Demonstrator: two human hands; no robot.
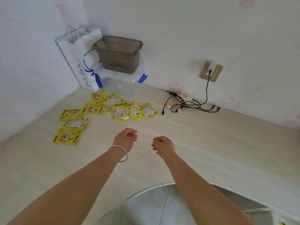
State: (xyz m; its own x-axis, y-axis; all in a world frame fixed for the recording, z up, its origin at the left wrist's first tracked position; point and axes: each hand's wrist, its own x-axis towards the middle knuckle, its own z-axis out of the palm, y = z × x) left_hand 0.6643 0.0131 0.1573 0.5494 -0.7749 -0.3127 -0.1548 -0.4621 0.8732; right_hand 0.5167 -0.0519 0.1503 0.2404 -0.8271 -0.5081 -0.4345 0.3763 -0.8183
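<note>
The grey tinted bin (119, 56) stands on a clear plastic box (123, 75) in the far corner. Its murky wall hides whatever is inside, and the box is half covered by the bin and by the white paper bag (78, 62) beside it, whose contents cannot be seen either. The yellow packets (93, 108) lie scattered on the counter (211, 143) in front of the bag, several overlapping, and their print is too blurred to read. Both hands hover above the counter, nearer than the packets and apart from them. The left hand (125, 138) and right hand (163, 146) have loosely curled fingers with nothing visible in them. A tangle of black cables (186, 105) lies by the wall.
</note>
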